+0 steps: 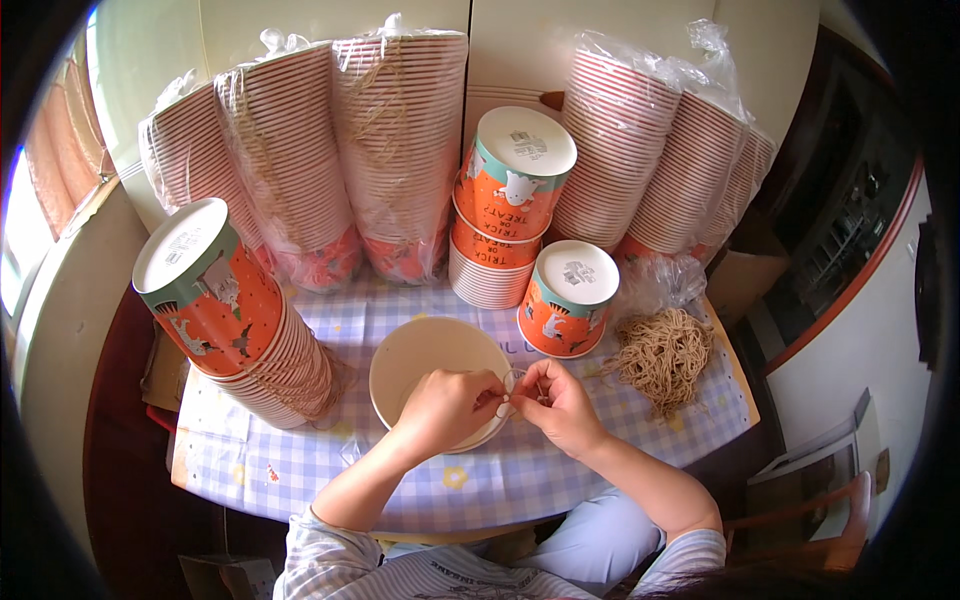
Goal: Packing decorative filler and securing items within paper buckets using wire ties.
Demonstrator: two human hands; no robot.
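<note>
pinching looks like the whole game here, so start with the thin pale cord [514,373]. it's up between the two sets of fingertips, with a small loop showing, in front of the right side of the open tub [400,365]. too tiny for me to tell if there's a knot in it.

imo, to do this bit well, let one hand be the anchor and the other do the fiddly stuff. hold close to the loop, leave it open enough to work through, and take up slack slowly; i'd guess soft cord like that slips or twists if you yank it.

grip-wise, the left hand [452,402] has thumb and finger pressed together on the cord, back of the hand mostly up, tips aimed right. the right hand [562,402] meets it almost tip to tip, fingers curled, thumb tucked in, also pinching cord. forearms slant inward from the lower edge, elbows wide. can't tell if either wrist rests on the tub's rim, but bracing there would probably steady things.

further out, the tangled cord pile [662,360] sits right of the tub, handy for the right hand, next to an upside-down orange tub [563,318]. a tall nested stack [222,300] leans on the left, all on the checked tablecloth [330,475].
</note>
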